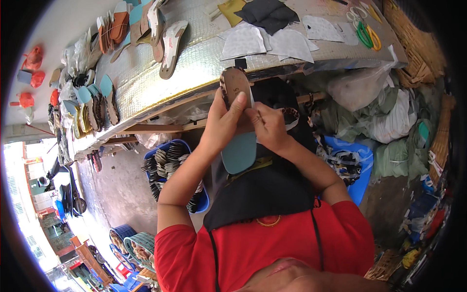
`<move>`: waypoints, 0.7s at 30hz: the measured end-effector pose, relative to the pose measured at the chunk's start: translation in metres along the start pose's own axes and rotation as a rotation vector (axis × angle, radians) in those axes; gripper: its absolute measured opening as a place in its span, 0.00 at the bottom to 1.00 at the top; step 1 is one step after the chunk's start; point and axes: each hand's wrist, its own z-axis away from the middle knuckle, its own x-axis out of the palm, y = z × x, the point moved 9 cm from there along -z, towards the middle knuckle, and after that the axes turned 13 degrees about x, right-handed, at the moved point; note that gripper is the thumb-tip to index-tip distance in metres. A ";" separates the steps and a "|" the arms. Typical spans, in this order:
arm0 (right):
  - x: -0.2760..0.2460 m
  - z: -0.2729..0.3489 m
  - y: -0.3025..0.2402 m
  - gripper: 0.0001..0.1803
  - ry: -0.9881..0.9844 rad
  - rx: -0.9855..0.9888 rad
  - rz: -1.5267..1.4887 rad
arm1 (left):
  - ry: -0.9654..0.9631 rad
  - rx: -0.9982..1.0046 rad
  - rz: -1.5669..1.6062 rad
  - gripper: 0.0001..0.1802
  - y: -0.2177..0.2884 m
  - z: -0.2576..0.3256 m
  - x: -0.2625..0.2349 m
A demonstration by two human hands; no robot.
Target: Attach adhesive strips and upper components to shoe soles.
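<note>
Above my lap, a brown shoe sole (234, 82) with a leopard-print edge points toward the bench. My left hand (221, 117) is wrapped round it, thumb pressed on its face. At the sole's right edge my right hand (268, 127) pinches with thumb and finger; a leopard-print strap with a pale lining (292, 117) shows beside that hand and seems to belong to the same piece. Below both hands a teal insole (239, 155) lies over my black apron (262, 194). Whether it joins the brown sole is hidden by my hands.
On the foil-covered bench (204, 44) lie white cut pieces (292, 46), black fabric (267, 14), green-handled scissors (363, 34) and several soles (172, 48). Blue baskets of shoe parts stand left (206, 197) and right (362, 187) of me. Plastic bags (394, 117) are piled at right.
</note>
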 end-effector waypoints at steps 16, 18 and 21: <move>0.040 0.022 0.034 0.13 -0.594 0.520 -0.531 | 0.183 -0.539 0.638 0.24 -0.035 0.007 -0.019; 0.041 0.022 0.026 0.15 -0.615 0.584 -0.630 | 0.216 -0.555 0.606 0.24 -0.039 0.009 -0.024; 0.043 0.023 0.026 0.15 -0.650 0.645 -0.639 | 0.214 -0.516 0.617 0.23 -0.047 0.007 -0.028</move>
